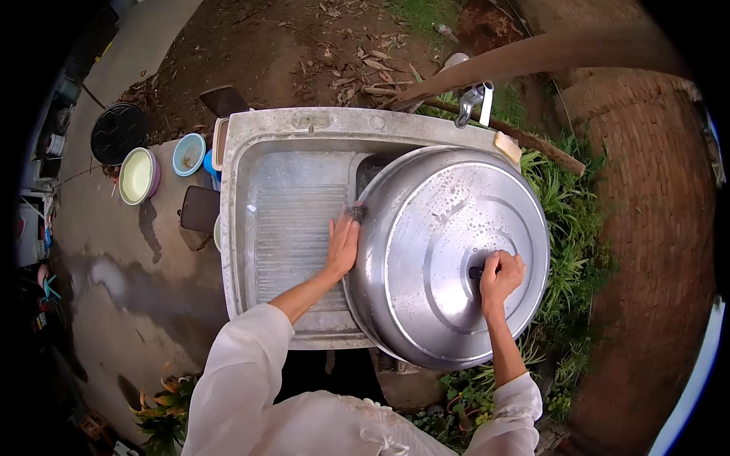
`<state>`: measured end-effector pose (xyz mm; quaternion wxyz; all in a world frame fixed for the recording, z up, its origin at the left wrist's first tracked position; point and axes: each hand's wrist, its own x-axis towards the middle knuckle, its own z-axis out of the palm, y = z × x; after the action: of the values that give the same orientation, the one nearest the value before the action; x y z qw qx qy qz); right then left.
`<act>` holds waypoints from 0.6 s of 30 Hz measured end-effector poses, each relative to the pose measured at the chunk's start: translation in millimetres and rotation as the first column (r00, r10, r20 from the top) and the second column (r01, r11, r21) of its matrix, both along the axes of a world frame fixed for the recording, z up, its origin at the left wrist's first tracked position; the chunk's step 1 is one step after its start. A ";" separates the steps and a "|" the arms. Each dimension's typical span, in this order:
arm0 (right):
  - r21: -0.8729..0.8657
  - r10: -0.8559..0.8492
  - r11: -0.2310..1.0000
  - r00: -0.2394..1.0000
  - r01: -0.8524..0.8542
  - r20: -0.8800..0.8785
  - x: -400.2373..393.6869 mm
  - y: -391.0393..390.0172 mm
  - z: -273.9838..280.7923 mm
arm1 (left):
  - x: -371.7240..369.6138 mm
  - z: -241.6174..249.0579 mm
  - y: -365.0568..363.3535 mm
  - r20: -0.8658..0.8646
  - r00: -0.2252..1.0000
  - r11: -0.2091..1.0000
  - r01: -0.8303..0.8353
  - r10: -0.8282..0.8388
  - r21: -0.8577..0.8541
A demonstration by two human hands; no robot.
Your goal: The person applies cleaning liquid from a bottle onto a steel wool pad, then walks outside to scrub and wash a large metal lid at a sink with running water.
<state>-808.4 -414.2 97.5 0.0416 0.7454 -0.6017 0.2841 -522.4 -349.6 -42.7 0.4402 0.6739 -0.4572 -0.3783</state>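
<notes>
A large round metal lid (426, 235) with water drops on it leans over the right part of a stone washing sink (236, 228). My right hand (502, 280) is closed round the dark knob (475, 272) at the lid's middle. At the lid's left rim, my left hand (344, 242) presses a dark grey scouring pad (355, 213) against the metal. The sink's ribbed washboard (296, 235) lies to the left of the lid.
A chrome tap (473, 102) and a pale sponge (508, 147) are at the sink's back right. A wooden pole (547, 57) crosses above. Basins (139, 176) (188, 154) stand on the ground at left; green plants (566, 228) grow at right.
</notes>
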 end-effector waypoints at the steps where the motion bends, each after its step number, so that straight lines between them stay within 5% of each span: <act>1: -0.008 0.006 1.000 1.000 -0.006 0.002 -0.1 -0.6 -2.5 | 11.1 -12.5 -39.3 0.033 0.998 0.997 0.063 -0.062 -0.037; 4: 0.000 0.025 1.000 0.999 -0.025 -0.032 -4.1 -3.2 -4.5 | 22.7 -17.1 -117.4 0.056 0.968 0.966 0.247 -0.243 -0.077; 11: 0.012 0.022 1.000 1.000 -0.022 0.002 -5.3 -1.8 -6.3 | -15.1 33.9 56.6 -0.293 0.953 0.974 0.011 -0.080 -0.228; 16: 0.028 0.020 0.999 1.000 -0.020 -0.008 -2.1 -0.4 0.3 | 9.6 45.7 -56.6 -0.156 0.965 0.927 0.146 -0.210 -0.345; 18: 0.037 0.022 0.999 1.000 -0.022 -0.011 -0.1 -0.9 0.4 | 17.6 43.9 -115.4 -0.184 0.933 0.948 0.287 -0.309 -0.137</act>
<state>-808.4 -415.1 97.9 0.0282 0.7543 -0.5983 0.2690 -504.7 -465.0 1.2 0.4575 0.5299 -0.5267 -0.4823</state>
